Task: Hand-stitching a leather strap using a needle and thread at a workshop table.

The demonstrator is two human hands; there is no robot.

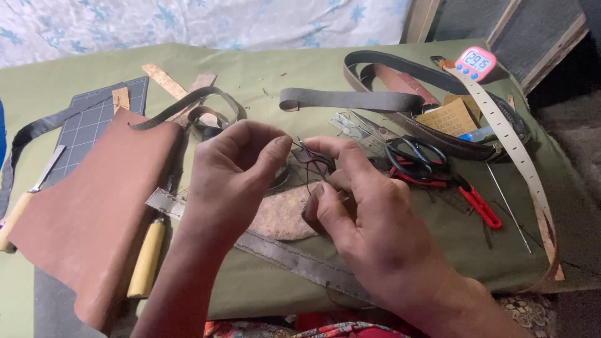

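Thread (307,164) pinched by both left hand (233,172) and right hand (369,219) fingertips.

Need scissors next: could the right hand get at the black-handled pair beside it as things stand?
Probably yes: the black-handled scissors lie uncovered on the green cloth just beyond the right hand, nothing between. But its fingers pinch dark thread, so they're occupied.

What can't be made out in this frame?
Head view:
- Small leather piece: mostly hidden by the right hand.
- Thread: too thin to trace between the left hand and the right.
- Brown hide: cut off at the bottom edge.
- Tool: blade hidden under the hide.
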